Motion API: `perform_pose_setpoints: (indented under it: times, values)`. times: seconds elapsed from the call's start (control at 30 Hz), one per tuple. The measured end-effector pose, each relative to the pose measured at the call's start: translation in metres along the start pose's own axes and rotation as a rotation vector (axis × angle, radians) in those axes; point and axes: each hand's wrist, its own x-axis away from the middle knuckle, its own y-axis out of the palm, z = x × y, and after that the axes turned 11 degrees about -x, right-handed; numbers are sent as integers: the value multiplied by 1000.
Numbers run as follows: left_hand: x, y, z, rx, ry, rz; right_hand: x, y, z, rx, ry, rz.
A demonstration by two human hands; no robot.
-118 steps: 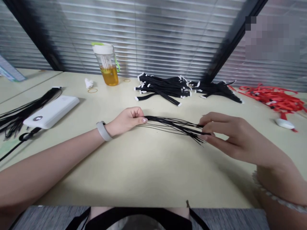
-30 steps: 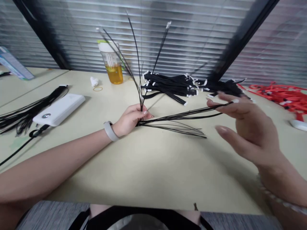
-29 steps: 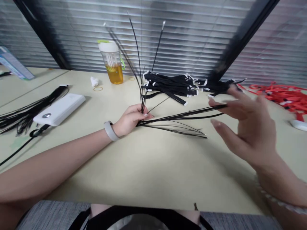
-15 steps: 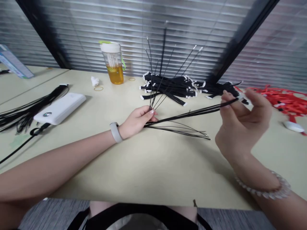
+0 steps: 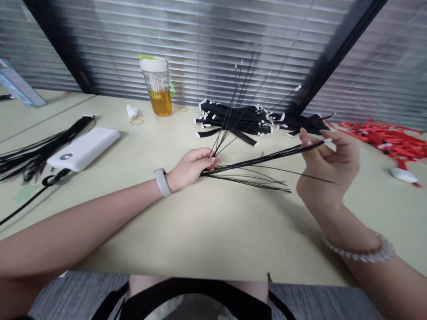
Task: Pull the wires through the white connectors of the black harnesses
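Observation:
Thin black wires (image 5: 263, 158) fan out from my left hand (image 5: 193, 168), which is closed around them at one end, above the table. Some wires point up toward the blinds, and a lower group droops to the right with pale tips. My right hand (image 5: 328, 171) holds the far end of the thicker middle strands near a white connector (image 5: 327, 140), thumb and fingers bent around them. One single wire slants down in front of the right palm. Behind the hands lies a pile of black cables (image 5: 236, 119) with white end connectors.
To the left, a white power bank (image 5: 85, 149) with a plugged-in cord sits beside another bundle of black wires (image 5: 50, 144). A bottle of amber liquid (image 5: 160, 95) stands at the back. Red cables (image 5: 390, 138) and a white mouse-like object (image 5: 403, 174) are at the right.
My right hand has shifted a little left, still on the strands. The upright wires have swung to the right, and one wire now slants down in front of the right palm.

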Motion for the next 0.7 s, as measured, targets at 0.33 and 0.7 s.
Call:
perform_pose_setpoints:
  times: [0.33, 0.7]
  values:
    - [-1, 0, 3, 43, -52, -110, -2, -6, -1, 52, 103, -51]
    - [-1, 5, -3, -58, 32, 16, -2, -8, -4, 69, 126, -75]
